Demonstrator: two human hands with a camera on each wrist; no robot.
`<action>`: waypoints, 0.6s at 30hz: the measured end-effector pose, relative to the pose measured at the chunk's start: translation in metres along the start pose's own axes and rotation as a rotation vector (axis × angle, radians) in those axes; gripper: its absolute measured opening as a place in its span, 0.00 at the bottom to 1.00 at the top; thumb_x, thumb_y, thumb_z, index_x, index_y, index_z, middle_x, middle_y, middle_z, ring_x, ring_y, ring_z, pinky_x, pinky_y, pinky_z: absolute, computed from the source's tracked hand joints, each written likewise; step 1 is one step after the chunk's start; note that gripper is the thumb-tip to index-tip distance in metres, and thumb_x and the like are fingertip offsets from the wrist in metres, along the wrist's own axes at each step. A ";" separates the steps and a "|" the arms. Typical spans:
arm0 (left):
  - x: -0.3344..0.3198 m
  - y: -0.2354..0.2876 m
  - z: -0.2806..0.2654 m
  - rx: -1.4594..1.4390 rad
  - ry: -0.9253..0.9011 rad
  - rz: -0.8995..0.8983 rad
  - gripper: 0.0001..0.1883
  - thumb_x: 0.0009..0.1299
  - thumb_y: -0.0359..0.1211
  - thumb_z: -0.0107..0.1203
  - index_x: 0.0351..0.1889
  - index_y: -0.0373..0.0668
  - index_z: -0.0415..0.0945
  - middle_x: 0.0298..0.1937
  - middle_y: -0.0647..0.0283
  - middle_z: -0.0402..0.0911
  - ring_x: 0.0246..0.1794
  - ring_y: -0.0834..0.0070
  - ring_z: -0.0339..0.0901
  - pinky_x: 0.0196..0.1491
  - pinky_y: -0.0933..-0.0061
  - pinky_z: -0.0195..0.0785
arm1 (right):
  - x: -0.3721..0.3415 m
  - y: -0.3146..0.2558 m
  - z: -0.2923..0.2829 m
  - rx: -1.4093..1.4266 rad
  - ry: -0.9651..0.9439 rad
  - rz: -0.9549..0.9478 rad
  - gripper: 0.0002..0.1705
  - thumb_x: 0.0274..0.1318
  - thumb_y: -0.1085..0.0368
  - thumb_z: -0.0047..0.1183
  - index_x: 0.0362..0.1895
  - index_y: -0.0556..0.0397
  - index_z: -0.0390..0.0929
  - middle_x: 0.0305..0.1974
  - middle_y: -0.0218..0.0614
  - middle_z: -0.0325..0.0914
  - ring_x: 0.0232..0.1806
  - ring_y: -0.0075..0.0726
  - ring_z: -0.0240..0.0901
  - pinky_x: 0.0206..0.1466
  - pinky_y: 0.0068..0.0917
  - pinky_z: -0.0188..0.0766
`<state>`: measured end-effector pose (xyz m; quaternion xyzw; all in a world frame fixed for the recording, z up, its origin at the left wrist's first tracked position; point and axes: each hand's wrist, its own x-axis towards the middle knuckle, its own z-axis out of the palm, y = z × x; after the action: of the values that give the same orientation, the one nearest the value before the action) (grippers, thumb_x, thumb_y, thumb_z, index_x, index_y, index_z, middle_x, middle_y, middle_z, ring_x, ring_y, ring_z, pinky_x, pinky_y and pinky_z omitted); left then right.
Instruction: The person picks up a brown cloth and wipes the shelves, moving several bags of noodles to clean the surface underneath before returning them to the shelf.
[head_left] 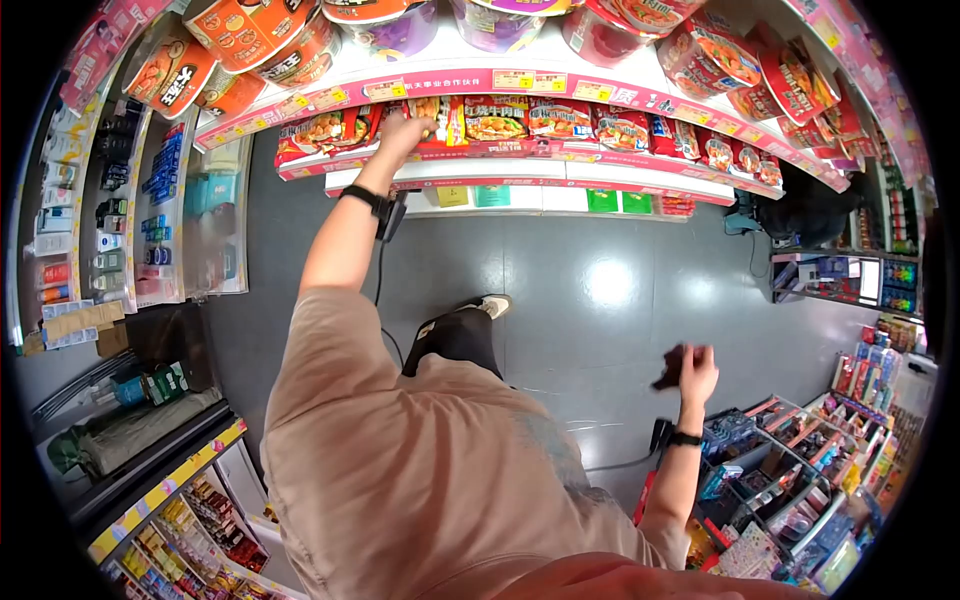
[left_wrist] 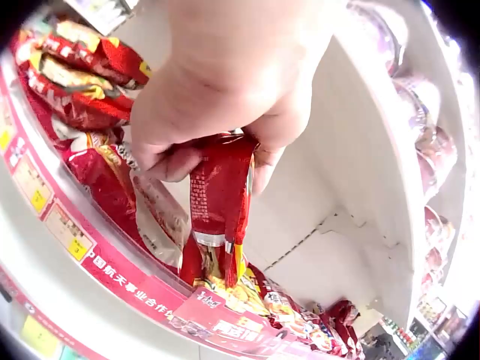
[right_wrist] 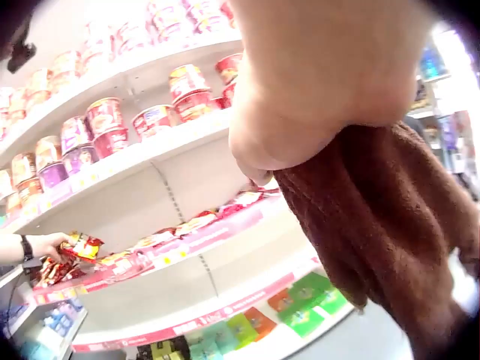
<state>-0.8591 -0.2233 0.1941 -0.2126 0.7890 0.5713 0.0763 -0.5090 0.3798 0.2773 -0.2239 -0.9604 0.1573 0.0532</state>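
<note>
My left hand [head_left: 403,135] reaches to the shelf ahead and grips a red instant noodle packet [left_wrist: 221,184] by its upper end, fingers and thumb on opposite sides. The packet hangs upright behind the shelf's front strip, its yellow and red lower part among other noodle packets [left_wrist: 94,82]. In the right wrist view the same packet [right_wrist: 82,246] shows a yellow face. My right hand [head_left: 698,372] is held low at my right side, over the floor, and grips a bunched brown cloth [right_wrist: 375,210] that hangs down from the fingers.
Noodle cups [head_left: 500,22] line the shelf above the packets. Green and yellow packs [right_wrist: 307,296] lie on a lower shelf. Side shelves [head_left: 160,200] with small goods stand at left, and a crowded rack [head_left: 790,470] is close behind my right arm. Grey floor [head_left: 560,260] lies between.
</note>
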 end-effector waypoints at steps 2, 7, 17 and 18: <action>-0.038 0.002 -0.008 0.136 -0.002 0.149 0.27 0.47 0.38 0.68 0.43 0.34 0.77 0.38 0.57 0.83 0.37 0.68 0.80 0.41 0.68 0.71 | 0.048 -0.052 0.022 -0.077 0.026 -0.177 0.17 0.54 0.50 0.58 0.28 0.50 0.74 0.25 0.40 0.79 0.29 0.52 0.77 0.32 0.43 0.73; -0.152 -0.028 -0.056 -0.299 -0.211 0.053 0.21 0.61 0.29 0.63 0.52 0.36 0.73 0.47 0.64 0.81 0.44 0.79 0.77 0.48 0.76 0.70 | 0.131 -0.213 0.092 -0.184 0.225 -0.562 0.19 0.52 0.45 0.58 0.34 0.47 0.75 0.23 0.35 0.80 0.32 0.43 0.79 0.34 0.38 0.75; -0.315 -0.138 -0.153 -0.940 0.207 -0.264 0.24 0.68 0.29 0.49 0.63 0.36 0.63 0.57 0.56 0.75 0.56 0.66 0.75 0.58 0.65 0.69 | 0.184 -0.479 0.237 -0.560 -0.568 -0.884 0.35 0.52 0.33 0.50 0.49 0.49 0.78 0.43 0.44 0.81 0.47 0.47 0.78 0.50 0.41 0.74; -0.321 -0.142 -0.158 -0.953 0.254 -0.268 0.24 0.67 0.29 0.49 0.62 0.36 0.62 0.57 0.55 0.74 0.56 0.65 0.75 0.58 0.64 0.69 | 0.187 -0.485 0.248 -0.617 -0.501 -0.936 0.34 0.53 0.34 0.51 0.48 0.50 0.78 0.45 0.43 0.80 0.49 0.46 0.77 0.52 0.40 0.73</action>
<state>-0.4913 -0.3274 0.2403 -0.3906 0.4098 0.8226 -0.0530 -0.9200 -0.0183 0.2072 0.2604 -0.9413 -0.1201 -0.1782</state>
